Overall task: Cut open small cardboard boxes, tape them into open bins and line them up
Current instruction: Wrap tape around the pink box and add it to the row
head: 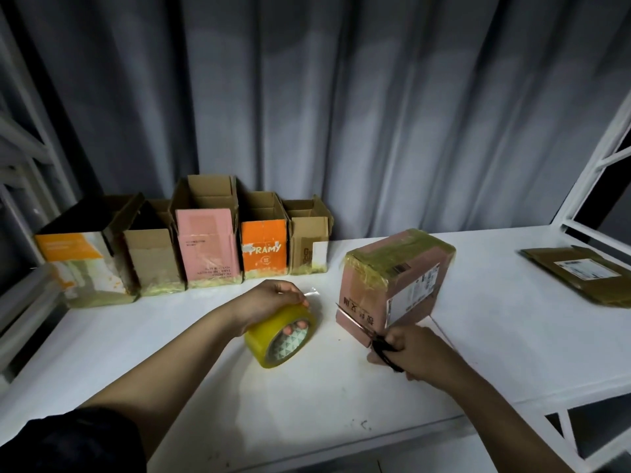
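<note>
A pinkish cardboard box point(396, 278) wrapped in yellowish tape stands on the white table point(205, 387), right of centre. My right hand point(406, 351) grips black-handled scissors point(372, 336) whose blades lie along the box's lower front edge. My left hand point(269, 298) holds a roll of yellow tape point(283, 336), fingers through its core, a short loose end sticking up by the thumb. Several open-topped box bins stand in a row at the back left: a white-orange one point(82, 264), plain brown point(153, 257), pink point(208, 247), orange point(264, 250) and small brown point(309, 244).
A flat brown parcel point(580, 273) with a label lies at the far right of the table. A grey curtain hangs behind. White metal frames stand at the left and right edges. The table's front edge runs below my arms.
</note>
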